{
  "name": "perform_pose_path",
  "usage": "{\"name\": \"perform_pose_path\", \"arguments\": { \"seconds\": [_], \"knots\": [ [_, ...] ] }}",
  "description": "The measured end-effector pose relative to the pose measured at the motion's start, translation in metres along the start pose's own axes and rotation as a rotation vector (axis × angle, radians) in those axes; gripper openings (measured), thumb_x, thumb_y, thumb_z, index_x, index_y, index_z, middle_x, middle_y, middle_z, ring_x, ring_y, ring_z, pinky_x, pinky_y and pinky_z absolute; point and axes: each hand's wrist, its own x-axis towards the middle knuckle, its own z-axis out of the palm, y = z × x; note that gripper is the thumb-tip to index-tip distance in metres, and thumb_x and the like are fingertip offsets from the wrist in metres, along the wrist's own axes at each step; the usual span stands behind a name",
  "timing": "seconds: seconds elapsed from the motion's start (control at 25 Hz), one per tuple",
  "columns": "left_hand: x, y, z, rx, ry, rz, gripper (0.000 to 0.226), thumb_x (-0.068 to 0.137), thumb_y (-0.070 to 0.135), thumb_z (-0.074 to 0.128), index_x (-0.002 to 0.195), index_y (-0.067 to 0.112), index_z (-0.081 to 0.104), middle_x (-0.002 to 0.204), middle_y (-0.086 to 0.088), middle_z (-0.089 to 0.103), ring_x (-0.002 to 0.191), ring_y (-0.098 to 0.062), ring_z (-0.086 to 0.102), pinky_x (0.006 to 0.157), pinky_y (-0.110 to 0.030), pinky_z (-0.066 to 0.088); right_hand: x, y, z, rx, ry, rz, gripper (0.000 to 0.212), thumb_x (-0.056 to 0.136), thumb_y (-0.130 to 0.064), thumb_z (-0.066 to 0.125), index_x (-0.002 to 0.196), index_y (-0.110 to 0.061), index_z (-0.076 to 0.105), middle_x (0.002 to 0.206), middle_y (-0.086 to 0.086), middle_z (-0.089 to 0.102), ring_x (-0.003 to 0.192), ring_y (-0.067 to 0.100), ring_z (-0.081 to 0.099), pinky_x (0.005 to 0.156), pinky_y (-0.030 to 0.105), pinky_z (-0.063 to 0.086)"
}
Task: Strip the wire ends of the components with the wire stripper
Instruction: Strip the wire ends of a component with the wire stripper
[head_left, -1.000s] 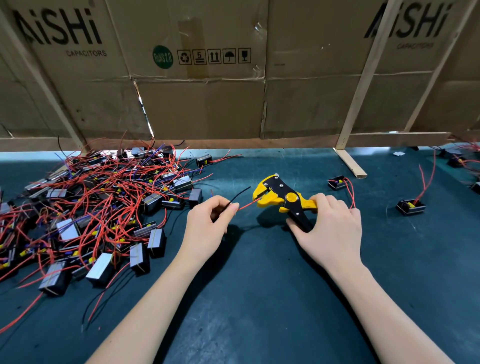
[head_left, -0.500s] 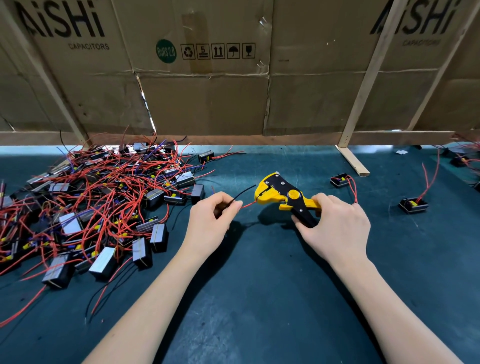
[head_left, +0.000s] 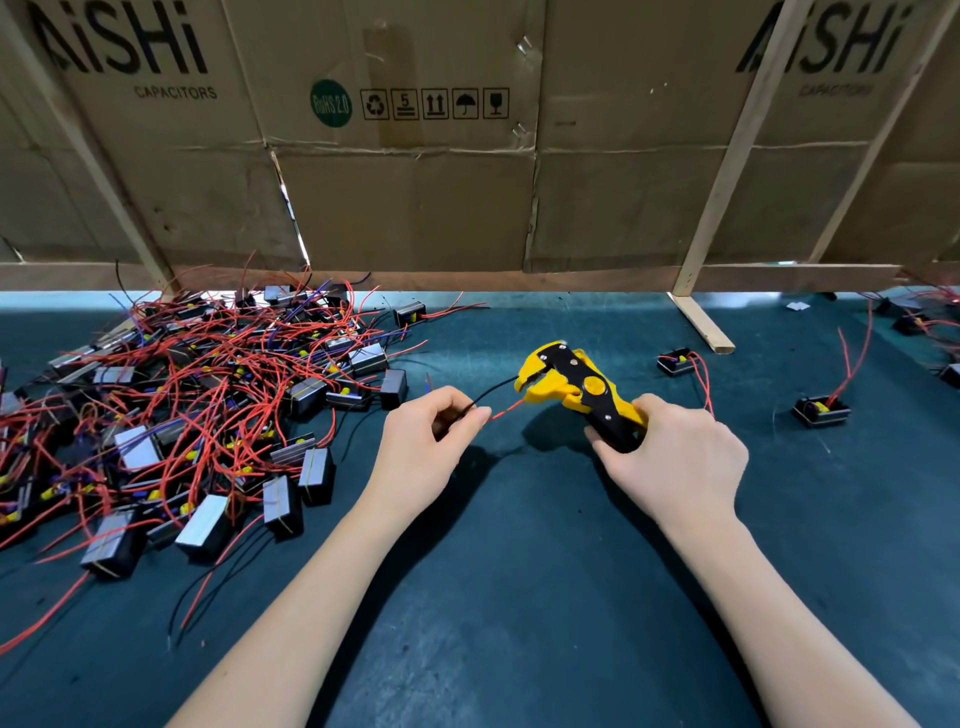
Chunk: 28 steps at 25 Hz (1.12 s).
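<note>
The right hand (head_left: 675, 462) is gripping the handles of the yellow-and-black plastic wire stripper (head_left: 576, 392), fingers curled round them; the tool's head is pointing toward ten o'clock, just above the dark teal work mat (head_left: 519, 597); the left hand (head_left: 431, 447) is pinching a thin red wire (head_left: 506, 409) and a thin black wire (head_left: 493, 389) between thumb and fingertips, feeding their ends toward the tool's mouth; the red one is reaching the head, the black one arcing just above it.

By my reading, the job is barely dented; a big tangled heap of black box-shaped components with red leads (head_left: 197, 415) is sitting at nine o'clock, presumably waiting, while two lone components (head_left: 675, 362) (head_left: 821, 410) are lying at two and three o'clock, perhaps finished, though their wire tips are too small to judge.

The component belonging to the pinched wires is hiding inside the left palm; whether the red wire is actually seated between the blades, I cannot tell; more parts are getting cut off at the right edge.
</note>
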Motion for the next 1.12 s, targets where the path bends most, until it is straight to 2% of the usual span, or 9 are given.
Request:
{"name": "perform_pose_path", "arguments": {
  "seconds": [0.24, 0.32, 0.4, 0.52, 0.64, 0.76, 0.88, 1.0, 1.12],
  "knots": [
    [-0.001, 0.006, -0.007, -0.003, -0.080, 0.031, 0.020, 0.089, 0.035, 0.068, 0.085, 0.016, 0.065, 0.067, 0.012, 0.060, 0.062, -0.006, 0.053, 0.065, -0.018, 0.041, 0.010, 0.024, -0.002, 0.140, 0.108, 0.109, 0.049, 0.073, -0.054, 0.074, 0.096, -0.013, 0.060, 0.090, 0.007, 0.065, 0.087, 0.035, 0.062, 0.075, 0.040, 0.040],
    [-0.001, 0.007, -0.017, 0.165, -0.237, 0.096, 0.037, 0.081, 0.048, 0.072, 0.107, 0.023, 0.064, 0.092, 0.012, 0.063, 0.086, -0.003, 0.056, 0.079, -0.014, 0.041, 0.010, 0.026, -0.003, 0.182, 0.132, 0.126, 0.048, 0.072, -0.051, 0.076, 0.097, -0.013, 0.061, 0.089, 0.007, 0.065, 0.087, 0.036, 0.062, 0.077, 0.041, 0.040],
    [-0.001, 0.005, -0.030, 0.450, -0.312, 0.172, 0.056, 0.073, 0.057, 0.077, 0.117, 0.029, 0.058, 0.100, 0.014, 0.054, 0.094, -0.007, 0.050, 0.087, -0.021, 0.040, 0.011, 0.026, -0.005, 0.224, 0.146, 0.132, 0.047, 0.072, -0.050, 0.077, 0.097, -0.014, 0.061, 0.087, 0.006, 0.064, 0.085, 0.036, 0.061, 0.078, 0.043, 0.042],
    [0.001, 0.004, -0.042, 0.623, -0.352, 0.099, 0.047, 0.066, 0.064, 0.072, 0.100, 0.034, 0.058, 0.088, 0.014, 0.047, 0.086, -0.009, 0.050, 0.080, -0.032, 0.046, 0.011, 0.024, -0.010, 0.301, 0.192, 0.141, 0.046, 0.071, -0.047, 0.079, 0.098, -0.014, 0.062, 0.086, 0.006, 0.064, 0.084, 0.036, 0.061, 0.079, 0.044, 0.044],
    [0.002, 0.005, -0.033, 0.713, -0.365, 0.099, 0.029, 0.077, 0.050, 0.074, 0.087, 0.029, 0.056, 0.080, 0.014, 0.048, 0.082, -0.012, 0.050, 0.080, -0.037, 0.049, 0.010, 0.022, -0.015, 0.380, 0.217, 0.152, 0.044, 0.071, -0.045, 0.080, 0.098, -0.016, 0.063, 0.085, 0.003, 0.064, 0.084, 0.035, 0.062, 0.080, 0.048, 0.049],
    [-0.005, 0.005, -0.003, 0.489, -0.320, 0.233, 0.035, 0.081, 0.035, 0.077, 0.108, 0.020, 0.060, 0.098, 0.008, 0.059, 0.095, -0.015, 0.057, 0.090, -0.034, 0.048, 0.010, 0.020, -0.018, 0.429, 0.226, 0.149, 0.042, 0.071, -0.043, 0.080, 0.099, -0.017, 0.063, 0.087, 0.002, 0.064, 0.086, 0.033, 0.062, 0.081, 0.049, 0.048],
    [-0.014, 0.013, 0.024, 0.147, -0.462, 0.230, 0.079, 0.086, 0.027, 0.073, 0.150, 0.021, 0.029, 0.142, 0.003, 0.048, 0.130, -0.003, 0.046, 0.109, -0.021, 0.037, 0.009, 0.019, -0.021, 0.477, 0.243, 0.122, 0.042, 0.072, -0.043, 0.080, 0.100, -0.017, 0.063, 0.084, -0.005, 0.058, 0.085, 0.031, 0.062, 0.081, 0.050, 0.049],
    [-0.003, 0.004, 0.015, 0.208, -0.172, 0.325, 0.073, 0.087, 0.023, 0.068, 0.150, 0.014, 0.032, 0.142, 0.000, 0.048, 0.130, -0.008, 0.047, 0.111, -0.035, 0.036, 0.007, 0.017, -0.022, 0.546, 0.241, 0.068, 0.041, 0.071, -0.040, 0.082, 0.099, -0.017, 0.062, 0.083, -0.007, 0.057, 0.084, 0.029, 0.062, 0.080, 0.051, 0.049],
    [0.015, -0.016, -0.013, 0.526, 0.201, 0.196, 0.063, 0.088, 0.018, 0.065, 0.145, 0.009, 0.041, 0.137, -0.008, 0.052, 0.127, -0.026, 0.047, 0.105, -0.042, 0.036, 0.005, 0.011, -0.020, 0.651, 0.181, 0.035, 0.038, 0.071, -0.038, 0.083, 0.096, -0.019, 0.062, 0.085, -0.006, 0.064, 0.080, 0.021, 0.061, 0.081, 0.044, 0.049]
  ]
}}
